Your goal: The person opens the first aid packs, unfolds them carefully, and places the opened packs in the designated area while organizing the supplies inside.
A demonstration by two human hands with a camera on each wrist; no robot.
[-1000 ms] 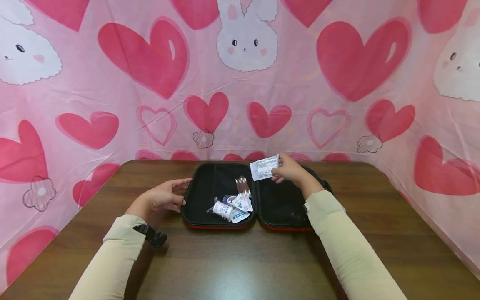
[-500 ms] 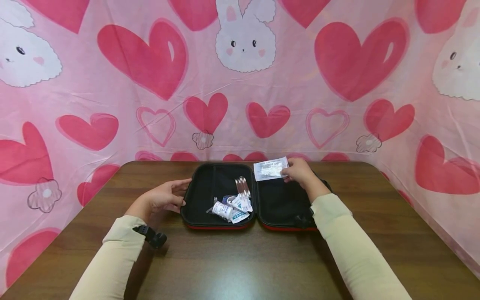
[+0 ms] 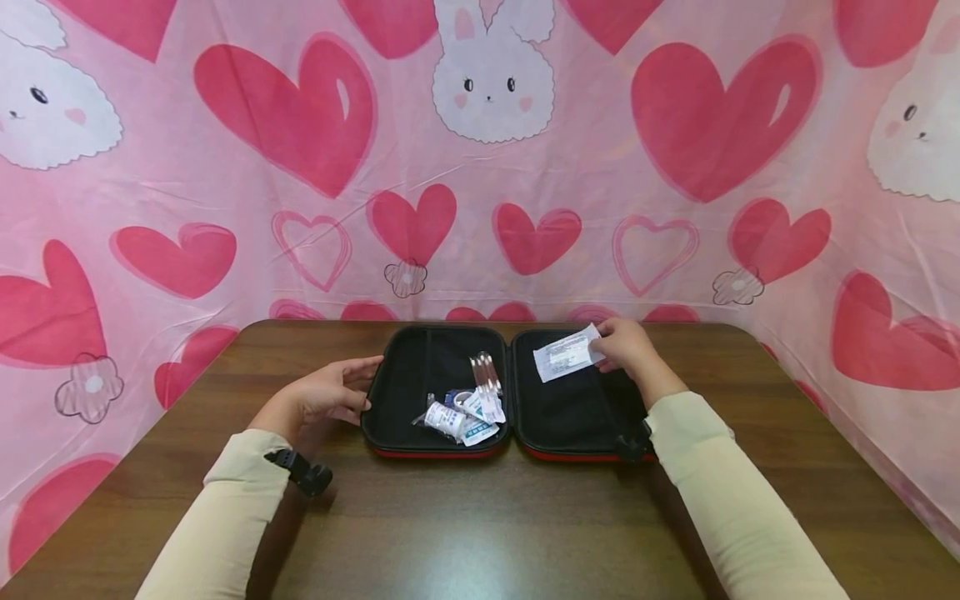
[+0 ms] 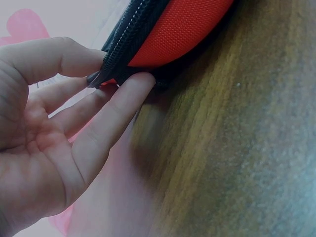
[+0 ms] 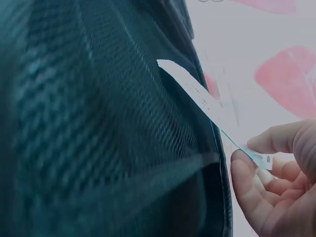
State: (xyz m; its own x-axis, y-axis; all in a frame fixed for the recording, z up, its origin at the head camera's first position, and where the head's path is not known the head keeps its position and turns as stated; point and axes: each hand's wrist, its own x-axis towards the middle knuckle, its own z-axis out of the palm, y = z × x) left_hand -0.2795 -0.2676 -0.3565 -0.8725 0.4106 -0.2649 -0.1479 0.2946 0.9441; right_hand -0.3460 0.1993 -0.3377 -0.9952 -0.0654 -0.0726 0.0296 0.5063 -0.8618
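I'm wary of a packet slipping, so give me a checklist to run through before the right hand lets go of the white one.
1. Right hand pinches the white packet at one end: ok.
2. Case lies open on the table: ok.
3. Left hand holds the case's edge: ok.
4. White roll sits inside the left half: ok.
5. Packet lies flat in the right half: not ok, tilted.
6. Mesh is undamaged throughout: cannot tell.

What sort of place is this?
Perhaps an indoor spot set up for filming: a wood-grain table bearing an open case stands before a wrinkled, heart-patterned pink cloth backdrop.
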